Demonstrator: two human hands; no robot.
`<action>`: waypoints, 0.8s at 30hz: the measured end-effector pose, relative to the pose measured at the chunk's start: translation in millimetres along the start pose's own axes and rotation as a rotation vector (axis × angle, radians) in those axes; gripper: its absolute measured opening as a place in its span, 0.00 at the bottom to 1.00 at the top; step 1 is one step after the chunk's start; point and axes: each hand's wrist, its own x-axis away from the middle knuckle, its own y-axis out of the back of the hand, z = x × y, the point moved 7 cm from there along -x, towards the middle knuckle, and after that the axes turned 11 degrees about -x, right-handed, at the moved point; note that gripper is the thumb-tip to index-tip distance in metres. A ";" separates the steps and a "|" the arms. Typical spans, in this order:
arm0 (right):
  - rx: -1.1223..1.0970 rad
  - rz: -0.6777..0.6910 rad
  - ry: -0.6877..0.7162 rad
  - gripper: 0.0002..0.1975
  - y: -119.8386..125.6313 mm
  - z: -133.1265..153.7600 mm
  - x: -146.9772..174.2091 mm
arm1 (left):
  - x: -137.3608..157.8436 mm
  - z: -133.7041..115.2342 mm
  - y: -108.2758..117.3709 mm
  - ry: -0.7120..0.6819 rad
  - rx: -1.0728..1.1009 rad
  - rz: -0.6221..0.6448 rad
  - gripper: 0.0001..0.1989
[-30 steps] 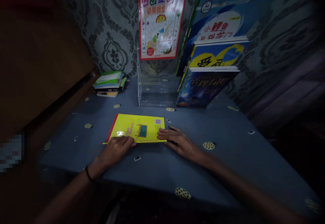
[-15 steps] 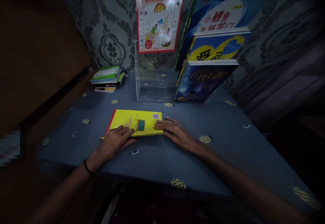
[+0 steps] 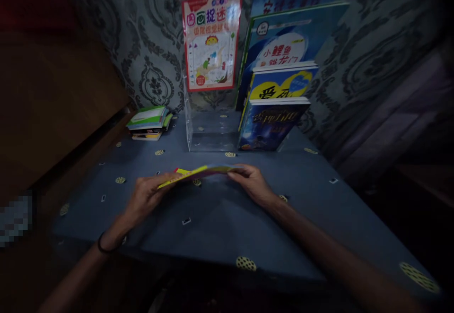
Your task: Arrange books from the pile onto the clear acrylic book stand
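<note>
A thin yellow book [image 3: 193, 172] is held up above the blue patterned tablecloth [image 3: 209, 223], tilted so that mostly its edge shows, slightly blurred. My left hand [image 3: 147, 194] grips its left end, with the thumb side toward the book. At the other end my right hand [image 3: 251, 183] pinches the book between thumb and fingers. The cover is mostly turned out of sight. Beyond the book stands a clear acrylic book rack [image 3: 213, 141], apart from both hands.
On the rack's right side several books lean in tiers, with a dark blue book [image 3: 271, 126] in front. A red-bordered picture book [image 3: 212, 43] stands at its back left. A small stack of books [image 3: 149, 123] lies at the table's far left, near a brown wooden panel [image 3: 60, 100].
The yellow book lay flat on the table under both hands; now it is lifted and tilted between them. The view has tipped up, showing more of the rack's top.
</note>
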 end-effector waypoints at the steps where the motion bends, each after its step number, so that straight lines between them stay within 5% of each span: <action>1: -0.091 -0.021 -0.008 0.19 -3.0 4.1 0.4 | -3.3 -0.7 2.5 0.061 0.088 -0.026 0.12; 7: -0.013 0.148 0.079 0.17 -45.4 38.5 2.9 | -9.7 2.4 -16.3 0.508 0.779 -0.064 0.21; 12: 0.118 0.188 -0.056 0.18 -52.6 30.2 5.0 | -0.9 15.9 -47.0 0.666 1.022 -0.019 0.26; 20: 0.230 0.143 -0.418 0.20 -33.2 -33.9 16.7 | 14.0 62.8 -86.4 0.631 0.851 0.191 0.31; 24: 0.265 0.119 -0.484 0.19 -29.8 -37.7 20.6 | 9.9 72.8 -82.2 0.477 0.506 0.208 0.26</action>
